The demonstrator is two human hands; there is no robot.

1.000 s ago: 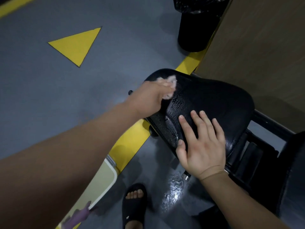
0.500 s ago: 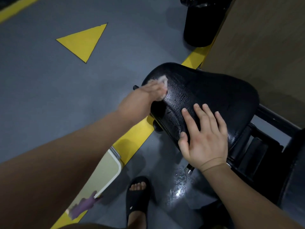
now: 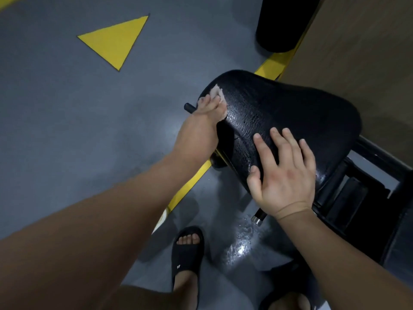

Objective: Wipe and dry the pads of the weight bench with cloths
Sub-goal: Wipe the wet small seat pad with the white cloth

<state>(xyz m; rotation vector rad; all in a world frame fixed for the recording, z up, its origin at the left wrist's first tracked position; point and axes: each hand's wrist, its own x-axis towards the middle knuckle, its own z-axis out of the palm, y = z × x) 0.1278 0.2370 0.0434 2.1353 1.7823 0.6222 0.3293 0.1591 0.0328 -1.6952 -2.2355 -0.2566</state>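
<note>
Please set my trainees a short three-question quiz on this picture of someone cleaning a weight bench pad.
1. True or false: the right hand lies flat, fingers spread, on the black pad.
2. Which holds the cloth against the pad's edge? A) the left hand B) the right hand C) neither
3. Fill in: the yellow marking painted on the grey floor is a ____.

Key: 1 true; 2 A; 3 triangle.
</note>
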